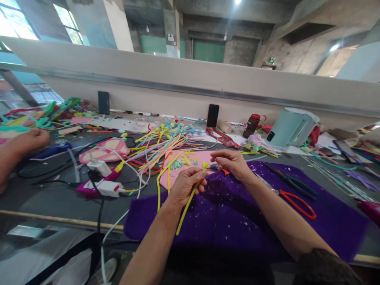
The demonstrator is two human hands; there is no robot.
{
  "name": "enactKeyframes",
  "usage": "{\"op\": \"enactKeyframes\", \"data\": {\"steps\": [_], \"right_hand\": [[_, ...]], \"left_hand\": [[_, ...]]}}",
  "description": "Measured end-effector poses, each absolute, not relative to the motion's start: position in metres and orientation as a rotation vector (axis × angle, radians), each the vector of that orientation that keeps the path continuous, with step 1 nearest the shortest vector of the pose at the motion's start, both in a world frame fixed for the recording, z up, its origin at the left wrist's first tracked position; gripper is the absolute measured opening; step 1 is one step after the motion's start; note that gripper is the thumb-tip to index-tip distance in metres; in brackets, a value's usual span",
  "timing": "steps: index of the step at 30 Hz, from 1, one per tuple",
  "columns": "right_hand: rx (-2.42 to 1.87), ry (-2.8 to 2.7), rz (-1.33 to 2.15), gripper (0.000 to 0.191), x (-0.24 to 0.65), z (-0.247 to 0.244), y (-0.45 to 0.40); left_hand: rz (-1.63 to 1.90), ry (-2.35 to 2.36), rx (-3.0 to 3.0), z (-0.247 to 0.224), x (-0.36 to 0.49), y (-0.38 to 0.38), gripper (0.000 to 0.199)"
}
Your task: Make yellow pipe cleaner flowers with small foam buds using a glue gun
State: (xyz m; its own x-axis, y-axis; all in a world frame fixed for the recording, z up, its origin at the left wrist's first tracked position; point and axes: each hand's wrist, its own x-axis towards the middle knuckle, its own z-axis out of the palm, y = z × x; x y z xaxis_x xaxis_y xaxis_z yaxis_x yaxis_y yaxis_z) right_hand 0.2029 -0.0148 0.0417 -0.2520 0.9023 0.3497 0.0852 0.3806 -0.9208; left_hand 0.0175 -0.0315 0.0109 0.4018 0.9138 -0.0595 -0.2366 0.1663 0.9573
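My left hand is pinched round a yellow pipe-cleaner flower stem, its lower end slanting down over the purple cloth. A small yellow flower head tops the stem, just above my fingertips. My right hand hovers to the right of the flower with its fingers bent but apart; I see nothing between them. Close below it lies a small blue and orange tool, partly hidden. Behind my hands, a pink mat bears small yellow and mint pieces.
Red-handled scissors and dark-handled pliers lie right on the cloth. Many pipe-cleaner stems spread behind. Left are a power strip with cables and another person's hand. A kettle and brown bottle stand back right.
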Motion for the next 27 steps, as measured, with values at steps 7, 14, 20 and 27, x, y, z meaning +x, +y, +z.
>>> {"op": "enactKeyframes", "data": {"steps": [7,14,20,27], "right_hand": [[-0.838,-1.739,1.235,0.03,0.195,0.044,-0.02],[-0.791,-1.829,1.167,0.035,0.193,0.04,-0.02],[-0.832,-1.875,0.93,0.032,0.189,0.036,-0.021],[-0.83,-1.878,0.881,0.029,0.187,0.034,-0.022]], "left_hand": [[0.958,0.812,1.097,0.01,0.018,-0.033,0.024],[1.087,0.81,1.18,0.009,0.021,-0.033,0.023],[1.19,0.868,1.233,0.011,0.024,-0.034,0.024],[1.21,0.875,1.277,0.008,0.023,-0.034,0.022]]}}
